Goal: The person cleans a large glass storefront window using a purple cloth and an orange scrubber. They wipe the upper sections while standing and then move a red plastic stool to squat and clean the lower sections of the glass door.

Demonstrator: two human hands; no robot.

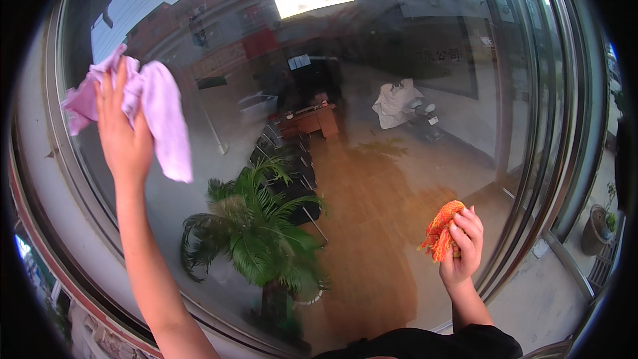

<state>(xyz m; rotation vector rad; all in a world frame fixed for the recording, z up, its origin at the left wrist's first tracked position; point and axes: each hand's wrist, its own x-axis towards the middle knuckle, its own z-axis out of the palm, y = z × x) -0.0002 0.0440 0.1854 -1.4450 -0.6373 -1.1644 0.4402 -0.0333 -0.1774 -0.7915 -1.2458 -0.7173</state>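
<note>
My left hand point(127, 134) is raised at the upper left, its fingers spread over a crumpled lilac cloth point(167, 119) laid against the window pane point(209, 129). One long fold of that cloth hangs down on the right of the hand. Lower right, my right hand point(463, 244) grips a bunched orange-red knitted cloth point(441, 229) with yellow strands, held in front of the glass. Whether this second cloth touches the pane I cannot tell. The large pane reflects buildings and sky.
A metal frame point(70, 124) borders the pane on the left, with more frame strips point(543, 124) on the right. Through the glass show a leafy palm plant point(259, 239), black chairs point(299, 174) and a wooden desk point(319, 122). A potted plant point(596, 229) stands outside, far right.
</note>
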